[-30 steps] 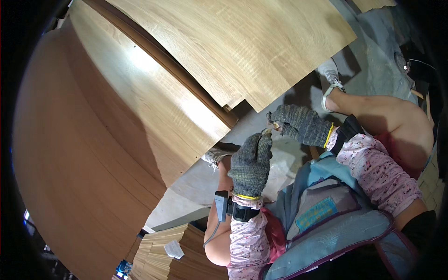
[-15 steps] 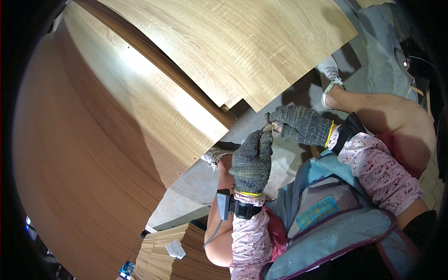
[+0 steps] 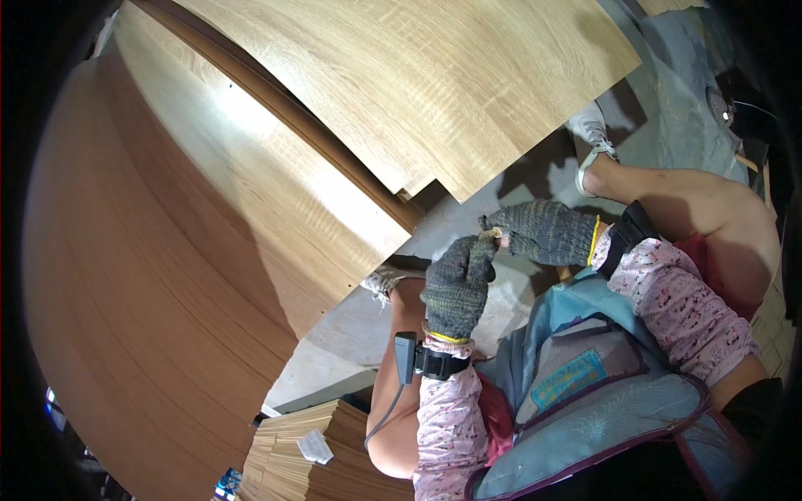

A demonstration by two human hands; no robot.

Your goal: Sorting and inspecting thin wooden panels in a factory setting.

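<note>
Left hand (image 3: 457, 288) and right hand (image 3: 547, 232) both narrow, gloved, meeting at a small pale piece (image 3: 493, 233); can't tell which grips it; piece sits above the floor (image 3: 334, 355), near the corner of the far wood-grain panel (image 3: 468, 92); board stack (image 3: 347, 442) at near left.

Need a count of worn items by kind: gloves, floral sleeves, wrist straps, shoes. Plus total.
Gloves: 2
Floral sleeves: 2
Wrist straps: 2
Shoes: 2
Total: 8
</note>
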